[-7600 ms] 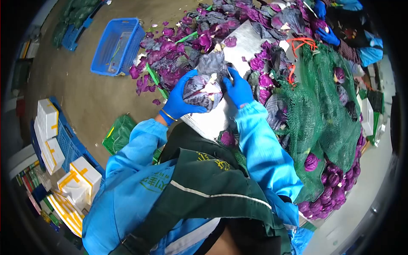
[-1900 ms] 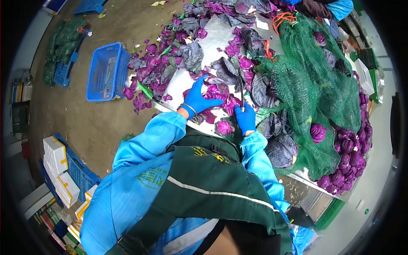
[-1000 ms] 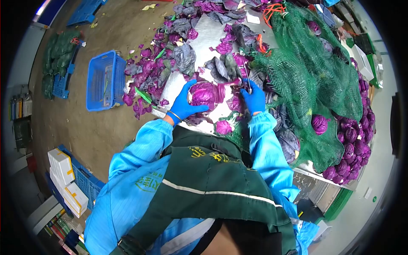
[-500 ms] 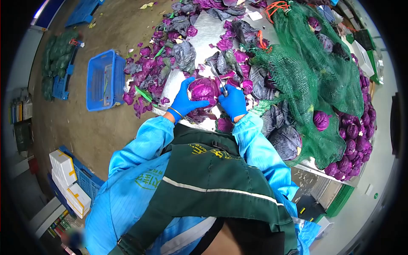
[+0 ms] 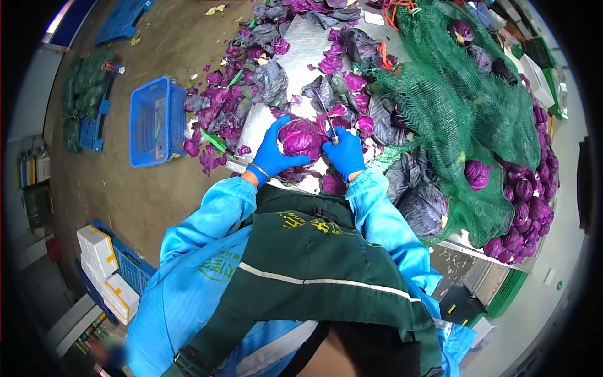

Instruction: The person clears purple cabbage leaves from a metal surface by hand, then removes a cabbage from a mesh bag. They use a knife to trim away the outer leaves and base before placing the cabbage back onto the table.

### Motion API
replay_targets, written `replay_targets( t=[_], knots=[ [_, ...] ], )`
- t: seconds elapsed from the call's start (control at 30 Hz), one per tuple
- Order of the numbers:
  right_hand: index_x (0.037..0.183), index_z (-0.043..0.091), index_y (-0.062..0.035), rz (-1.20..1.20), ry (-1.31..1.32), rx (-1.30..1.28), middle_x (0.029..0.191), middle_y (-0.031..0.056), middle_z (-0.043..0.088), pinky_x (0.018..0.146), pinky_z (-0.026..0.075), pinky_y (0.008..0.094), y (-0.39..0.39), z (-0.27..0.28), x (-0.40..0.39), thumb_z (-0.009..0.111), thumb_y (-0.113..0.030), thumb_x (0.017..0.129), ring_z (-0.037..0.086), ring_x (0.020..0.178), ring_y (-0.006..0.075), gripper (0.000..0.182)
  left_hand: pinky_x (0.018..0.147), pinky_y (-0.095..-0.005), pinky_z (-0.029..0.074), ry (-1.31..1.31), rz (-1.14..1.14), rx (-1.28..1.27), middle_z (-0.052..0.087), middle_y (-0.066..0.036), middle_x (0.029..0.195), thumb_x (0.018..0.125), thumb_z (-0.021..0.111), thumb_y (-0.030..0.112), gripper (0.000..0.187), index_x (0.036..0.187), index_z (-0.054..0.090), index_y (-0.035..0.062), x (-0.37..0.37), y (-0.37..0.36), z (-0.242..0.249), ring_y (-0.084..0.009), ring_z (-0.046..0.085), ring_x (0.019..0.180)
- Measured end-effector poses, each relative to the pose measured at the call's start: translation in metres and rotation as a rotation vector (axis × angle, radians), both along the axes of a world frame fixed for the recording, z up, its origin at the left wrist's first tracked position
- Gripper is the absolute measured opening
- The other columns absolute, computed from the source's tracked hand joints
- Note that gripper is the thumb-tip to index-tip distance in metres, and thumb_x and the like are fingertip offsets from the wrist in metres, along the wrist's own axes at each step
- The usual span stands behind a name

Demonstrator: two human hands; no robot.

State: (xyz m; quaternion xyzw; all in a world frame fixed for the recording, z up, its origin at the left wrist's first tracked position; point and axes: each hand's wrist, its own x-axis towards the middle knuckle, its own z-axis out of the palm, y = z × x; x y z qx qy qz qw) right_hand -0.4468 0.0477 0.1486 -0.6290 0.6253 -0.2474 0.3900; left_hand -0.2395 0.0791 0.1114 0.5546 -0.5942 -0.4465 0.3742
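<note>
A red cabbage head (image 5: 303, 138) lies on the metal table (image 5: 306, 47) in front of me, purple and stripped of its dark outer leaves. My left hand (image 5: 274, 152), in a blue glove, grips it from the left with thumb and fingers spread around its side. On the other side, my right hand (image 5: 345, 151), also gloved, is closed around the handle of a knife (image 5: 325, 113). The blade points up and away from me, just right of the cabbage. Loose purple leaves surround both hands.
Trimmed leaves (image 5: 220, 113) heap along the left table edge. A green mesh sack (image 5: 440, 113) and an untrimmed dark cabbage (image 5: 424, 208) lie to the right, with piled purple cabbages (image 5: 524, 210) beyond. A blue crate (image 5: 157, 122) stands on the floor at left.
Both hands stay nearly in place, the left still on the cabbage and the right still holding the knife. The view has shifted very slightly.
</note>
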Motion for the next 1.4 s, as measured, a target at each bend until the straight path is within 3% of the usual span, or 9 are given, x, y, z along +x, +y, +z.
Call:
replay_targets(
  t=[0.27, 0.33, 0.4, 0.6, 0.73, 0.87, 1.2, 1.33, 1.4],
  knots=[
    [0.089, 0.063, -0.0026, 0.144, -0.158, -0.012, 0.067, 0.0165, 0.062, 0.053, 0.046, 0.0385, 0.000, -0.008, 0.012, 0.062, -0.013, 0.072, 0.059, 0.055, 0.0278, 0.020, 0.103, -0.0356, 0.037, -0.120, -0.193, 0.177, 0.046, -0.014, 0.128, 0.059, 0.088, 0.030, 0.093, 0.133, 0.037, 0.0057, 0.026, -0.025, 0.030, -0.0240, 0.046, 0.120],
    [0.087, 0.063, -0.0013, -0.175, -0.609, 0.436, 0.064, 0.0102, 0.062, 0.048, 0.045, 0.0326, -0.011, -0.032, 0.002, 0.061, -0.009, 0.076, 0.059, 0.052, 0.0193, 0.014, 0.105, -0.0357, 0.036, -0.146, -0.247, 0.155, 0.045, -0.014, 0.131, 0.058, 0.088, 0.029, 0.093, 0.134, 0.039, 0.0065, 0.029, -0.024, 0.029, -0.0236, 0.044, 0.122],
    [0.088, 0.063, -0.0004, -0.239, -0.570, 0.450, 0.067, 0.0065, 0.062, 0.048, 0.047, 0.0278, -0.022, -0.059, -0.022, 0.061, -0.005, 0.078, 0.059, 0.054, 0.0135, 0.011, 0.105, -0.0356, 0.036, -0.133, -0.259, 0.125, 0.047, -0.013, 0.131, 0.060, 0.087, 0.028, 0.091, 0.135, 0.040, 0.0074, 0.032, -0.018, 0.032, -0.0238, 0.046, 0.121],
    [0.113, 0.058, 0.0000, -0.288, -0.295, 0.084, 0.072, 0.0033, 0.062, 0.058, 0.047, 0.0250, -0.008, -0.002, -0.012, 0.070, -0.015, 0.079, 0.057, 0.060, 0.0088, 0.039, 0.097, -0.0335, 0.042, 0.543, 0.262, 0.295, 0.055, -0.009, 0.120, 0.066, 0.084, 0.019, 0.073, 0.127, 0.047, 0.0055, 0.026, -0.015, 0.011, -0.0195, 0.052, 0.111],
    [0.119, 0.054, 0.0017, -0.085, -0.417, 0.358, 0.084, 0.0107, 0.066, 0.065, 0.051, 0.0311, 0.008, 0.041, 0.027, 0.074, -0.029, 0.075, 0.065, 0.073, 0.0150, 0.057, 0.094, -0.0347, 0.045, 0.677, 0.413, 0.334, 0.055, -0.012, 0.116, 0.066, 0.083, 0.020, 0.072, 0.124, 0.045, 0.0007, -0.002, -0.020, 0.022, -0.0198, 0.053, 0.109],
    [0.114, 0.056, 0.0032, 0.009, -0.224, 0.207, 0.092, 0.0196, 0.067, 0.073, 0.051, 0.0379, -0.004, 0.023, 0.026, 0.075, -0.031, 0.070, 0.067, 0.080, 0.0286, 0.060, 0.090, -0.0336, 0.048, 0.228, 0.528, 0.051, 0.054, -0.012, 0.115, 0.062, 0.086, 0.017, 0.077, 0.124, 0.043, 0.0020, -0.013, -0.017, -0.005, -0.0217, 0.056, 0.104],
    [0.102, 0.063, -0.0002, -0.009, 0.137, -0.091, 0.086, 0.0231, 0.065, 0.073, 0.051, 0.0426, 0.001, 0.014, 0.030, 0.066, -0.025, 0.069, 0.064, 0.081, 0.0369, 0.041, 0.093, -0.0345, 0.046, -0.109, 0.588, -0.012, 0.052, -0.013, 0.118, 0.056, 0.090, 0.024, 0.087, 0.125, 0.041, 0.0015, -0.029, -0.014, 0.005, -0.0233, 0.055, 0.106],
    [0.089, 0.063, -0.0036, -0.279, -0.426, 0.287, 0.074, 0.0096, 0.065, 0.054, 0.051, 0.0320, -0.014, -0.001, 0.007, 0.065, -0.021, 0.080, 0.061, 0.052, 0.0163, 0.020, 0.090, -0.0343, 0.048, 0.207, 0.527, 0.041, 0.054, -0.014, 0.116, 0.059, 0.088, 0.019, 0.082, 0.124, 0.042, 0.0015, -0.022, -0.014, 0.006, -0.0231, 0.057, 0.103],
    [0.092, 0.062, -0.0027, -0.296, -0.481, 0.220, 0.071, 0.0071, 0.064, 0.056, 0.050, 0.0320, -0.009, 0.004, 0.002, 0.068, -0.025, 0.078, 0.061, 0.057, 0.0147, 0.026, 0.088, -0.0339, 0.050, 0.487, 0.590, 0.198, 0.055, -0.014, 0.114, 0.062, 0.086, 0.014, 0.077, 0.123, 0.042, 0.0009, -0.023, -0.016, 0.009, -0.0227, 0.058, 0.100]
  ],
)
